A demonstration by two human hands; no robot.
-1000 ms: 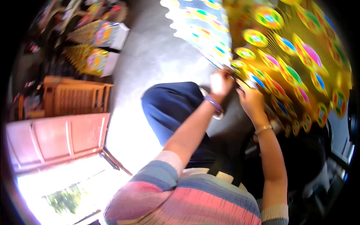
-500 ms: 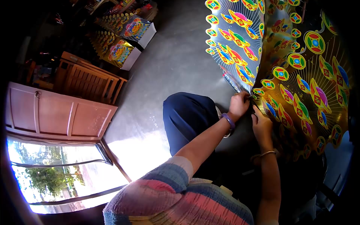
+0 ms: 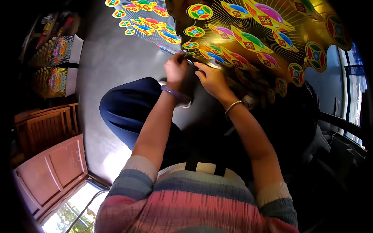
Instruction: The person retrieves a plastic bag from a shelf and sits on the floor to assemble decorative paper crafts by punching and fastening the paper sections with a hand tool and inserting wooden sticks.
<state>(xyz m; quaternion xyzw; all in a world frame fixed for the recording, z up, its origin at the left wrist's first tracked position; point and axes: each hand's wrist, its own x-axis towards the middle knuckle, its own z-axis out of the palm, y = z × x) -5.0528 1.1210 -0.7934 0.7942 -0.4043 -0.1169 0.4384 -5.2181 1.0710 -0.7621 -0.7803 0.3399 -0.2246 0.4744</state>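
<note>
My left hand (image 3: 176, 70) is closed in a pinch at the lower point where two shiny printed panels meet. The gold panel (image 3: 285, 39), covered in colourful ingot and coin patterns, spreads above and to the right. A silver panel (image 3: 134, 25) with similar prints and a scalloped edge extends to the upper left. My right hand (image 3: 214, 81) is beside the left one, index finger reaching toward the same corner and fingers curled under the gold panel's edge. Something small and dark (image 3: 190, 61) shows between the hands, too small to name. Behind my left hand lies a slim clear item (image 3: 166, 48).
Grey floor (image 3: 99, 58) stretches to the left of my bent knee (image 3: 130, 105). Two finished-looking patterned pieces with white bases (image 3: 72, 81) stand at the far left. Below them are a slatted wooden chair (image 3: 50, 124) and a pinkish door panel (image 3: 58, 171). A dark rail (image 3: 338, 123) runs at right.
The view has swung to the right, so panels, hands and knee appear farther left. Both hands remain at the panels' lower corner.
</note>
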